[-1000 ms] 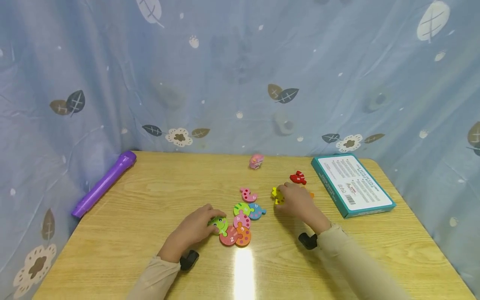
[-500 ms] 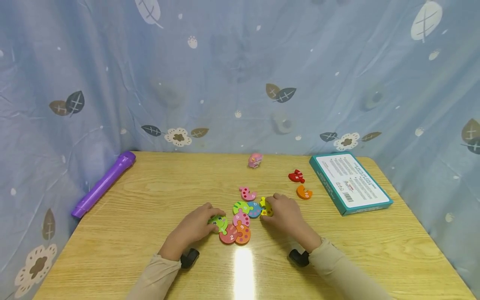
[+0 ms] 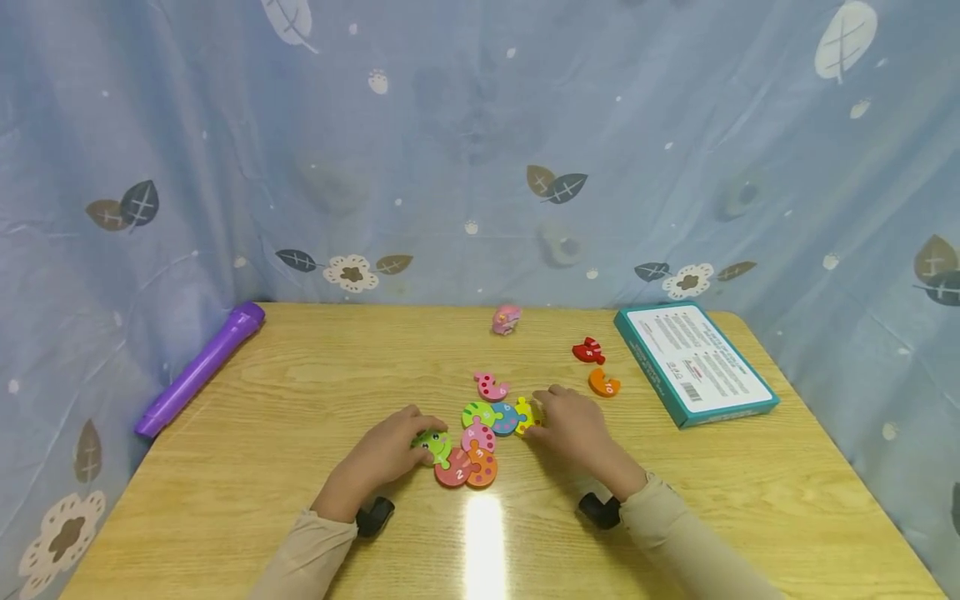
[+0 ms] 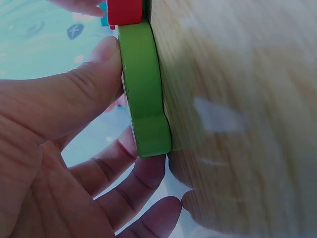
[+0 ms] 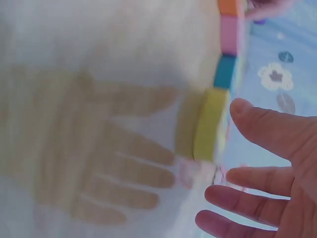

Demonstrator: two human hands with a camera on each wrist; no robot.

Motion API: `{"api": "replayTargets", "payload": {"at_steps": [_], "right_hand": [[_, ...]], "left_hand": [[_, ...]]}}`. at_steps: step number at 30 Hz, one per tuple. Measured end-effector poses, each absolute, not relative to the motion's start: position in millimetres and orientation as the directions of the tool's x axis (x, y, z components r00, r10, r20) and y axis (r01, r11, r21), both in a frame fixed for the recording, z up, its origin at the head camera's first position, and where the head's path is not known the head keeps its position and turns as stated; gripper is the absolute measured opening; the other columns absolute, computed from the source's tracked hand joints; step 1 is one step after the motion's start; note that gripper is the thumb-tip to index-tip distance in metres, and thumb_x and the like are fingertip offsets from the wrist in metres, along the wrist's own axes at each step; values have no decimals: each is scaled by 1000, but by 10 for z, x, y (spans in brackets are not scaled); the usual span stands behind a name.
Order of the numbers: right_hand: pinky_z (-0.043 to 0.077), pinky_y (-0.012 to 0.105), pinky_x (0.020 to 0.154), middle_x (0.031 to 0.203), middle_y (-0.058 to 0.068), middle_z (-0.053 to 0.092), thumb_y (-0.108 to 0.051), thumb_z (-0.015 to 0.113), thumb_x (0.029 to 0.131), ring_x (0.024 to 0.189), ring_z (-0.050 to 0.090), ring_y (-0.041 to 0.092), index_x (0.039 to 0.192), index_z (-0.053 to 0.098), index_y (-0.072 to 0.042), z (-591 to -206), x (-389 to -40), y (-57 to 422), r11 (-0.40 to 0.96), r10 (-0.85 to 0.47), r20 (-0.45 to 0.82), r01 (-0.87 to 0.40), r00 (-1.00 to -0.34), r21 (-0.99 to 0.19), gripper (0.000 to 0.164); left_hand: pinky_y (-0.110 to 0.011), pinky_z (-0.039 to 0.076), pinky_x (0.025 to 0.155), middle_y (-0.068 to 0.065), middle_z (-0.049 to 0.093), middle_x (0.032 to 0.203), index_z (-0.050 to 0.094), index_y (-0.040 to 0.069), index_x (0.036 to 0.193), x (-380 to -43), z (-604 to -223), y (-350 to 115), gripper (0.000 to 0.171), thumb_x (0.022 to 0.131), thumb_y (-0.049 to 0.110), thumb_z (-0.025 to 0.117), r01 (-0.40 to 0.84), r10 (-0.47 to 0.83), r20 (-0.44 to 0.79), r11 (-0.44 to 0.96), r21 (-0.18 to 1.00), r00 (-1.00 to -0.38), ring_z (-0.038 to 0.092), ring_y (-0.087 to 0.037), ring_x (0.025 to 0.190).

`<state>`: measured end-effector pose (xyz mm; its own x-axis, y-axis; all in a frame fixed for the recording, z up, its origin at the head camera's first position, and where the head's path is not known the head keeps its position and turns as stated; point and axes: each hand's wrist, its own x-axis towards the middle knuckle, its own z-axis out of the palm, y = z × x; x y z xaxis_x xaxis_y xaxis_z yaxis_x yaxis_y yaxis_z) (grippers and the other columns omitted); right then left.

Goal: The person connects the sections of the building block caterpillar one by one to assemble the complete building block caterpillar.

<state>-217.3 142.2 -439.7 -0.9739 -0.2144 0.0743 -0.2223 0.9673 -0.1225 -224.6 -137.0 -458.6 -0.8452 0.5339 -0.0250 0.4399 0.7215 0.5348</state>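
Observation:
My left hand (image 3: 386, 446) holds the green caterpillar-head puzzle piece (image 3: 435, 447) at its left end. In the left wrist view the thumb lies against the face of the green piece (image 4: 141, 89), with fingertips at its edge. Joined to it in a curved chain are a red piece (image 3: 452, 471), an orange one (image 3: 483, 468), a pink one (image 3: 477, 438), a green one (image 3: 476, 414) and a blue one (image 3: 505, 419). A yellow piece (image 3: 522, 418) sits against the blue one. Beside it, my right hand (image 3: 573, 425) has its fingers extended and spread; the right wrist view shows them apart from the yellow piece (image 5: 210, 126).
Loose on the table are a pink piece (image 3: 491, 387), a red piece (image 3: 588, 351) and an orange piece (image 3: 603, 383). A small pink toy (image 3: 506, 319) stands at the back. A teal-edged box (image 3: 697, 362) lies right, a purple microphone-shaped tube (image 3: 201, 370) left.
My right hand has carried the yellow piece leftward to the blue end of the chain, and its fingers have since come off it. The left hand stays at the caterpillar head.

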Motion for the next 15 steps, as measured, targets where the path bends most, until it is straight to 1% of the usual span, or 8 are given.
{"api": "replayTargets", "payload": {"at_steps": [2, 5, 7, 10, 12, 15], "right_hand": [[49, 38, 64, 101, 10, 62, -38, 76, 72, 86, 59, 27, 117, 62, -7, -4346, -2197, 1487, 969, -207, 79, -216, -975, -122, 56], [49, 38, 61, 105, 13, 62, -33, 74, 76, 87, 60, 28, 117, 62, -6, -4268, -2255, 1616, 970, -182, 89, -193, -979, -145, 50], [48, 38, 57, 108, 15, 61, -30, 71, 79, 86, 61, 30, 117, 61, -5, -4210, -2324, 1727, 971, -155, 90, -169, -984, -171, 47], [47, 40, 55, 108, 17, 60, -27, 66, 83, 80, 60, 30, 117, 61, -4, -4148, -2500, 1927, 975, -95, 80, -110, -992, -194, 41], [47, 42, 56, 106, 19, 59, -27, 65, 84, 78, 59, 32, 118, 59, -3, -4131, -2650, 2065, 980, -53, 56, -63, -997, -190, 42], [48, 47, 63, 110, 22, 57, -29, 65, 85, 85, 58, 36, 122, 55, 0, -4144, -2871, 2228, 982, 8, -9, 9, -1000, -188, 48]], "left_hand": [[-36, 44, 76, 2, 51, 95, 64, 17, 116, -2245, -4587, -1373, 37, 80, 15, 71, 441, 533, -23, 722, 533, -846, 49, -14, 83], [-36, 44, 75, 2, 52, 96, 64, 17, 115, -2243, -4588, -1376, 37, 79, 15, 71, 442, 531, -17, 722, 533, -847, 50, -13, 84], [-36, 44, 75, 1, 52, 96, 64, 17, 115, -2242, -4582, -1377, 36, 79, 15, 71, 444, 532, -13, 719, 535, -846, 50, -13, 84], [-36, 44, 75, 1, 52, 97, 64, 17, 115, -2242, -4576, -1379, 36, 80, 15, 71, 447, 535, -12, 717, 535, -845, 50, -13, 84], [-36, 44, 75, 1, 52, 97, 64, 17, 116, -2242, -4576, -1379, 37, 80, 15, 71, 446, 537, -16, 717, 536, -843, 50, -13, 84], [-35, 43, 74, 2, 51, 96, 64, 16, 116, -2237, -4587, -1378, 37, 80, 16, 71, 443, 541, -25, 713, 543, -841, 49, -13, 82]]}}
